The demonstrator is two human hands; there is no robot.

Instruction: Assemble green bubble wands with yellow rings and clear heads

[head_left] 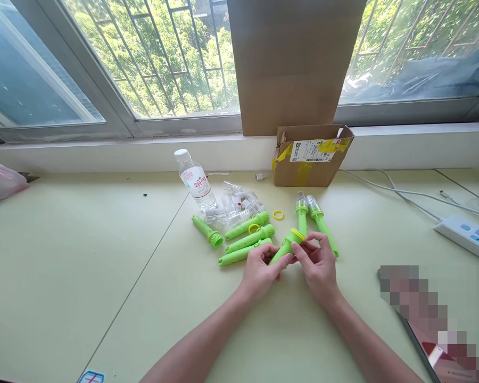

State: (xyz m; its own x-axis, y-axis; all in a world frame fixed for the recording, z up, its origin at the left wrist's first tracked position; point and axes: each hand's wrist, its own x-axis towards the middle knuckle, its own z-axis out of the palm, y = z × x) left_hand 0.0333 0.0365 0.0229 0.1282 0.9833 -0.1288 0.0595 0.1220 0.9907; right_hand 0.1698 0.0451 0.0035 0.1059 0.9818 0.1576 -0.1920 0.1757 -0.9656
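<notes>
My left hand [261,268] is closed around a green flashlight-shaped plastic tube [284,249], its wide end tilted up to the right. A yellow ring [297,234] sits at that wide end, and the fingers of my right hand [316,264] pinch it there. Left of my hands lie several more green tubes [250,244] with threaded ends, a loose yellow ring [254,229] among them. Just beyond my right hand are two green tubes with clear caps [314,205] fitted. Another yellow ring [278,215] rests flat on the table.
Behind the tubes is a pile of clear plastic caps [233,205], beside a water bottle [197,183]. An open cardboard box [309,159] stands by the window wall. To the right are a power strip [465,236] with cables and a phone [411,340]. A pink bag [3,178] lies far left.
</notes>
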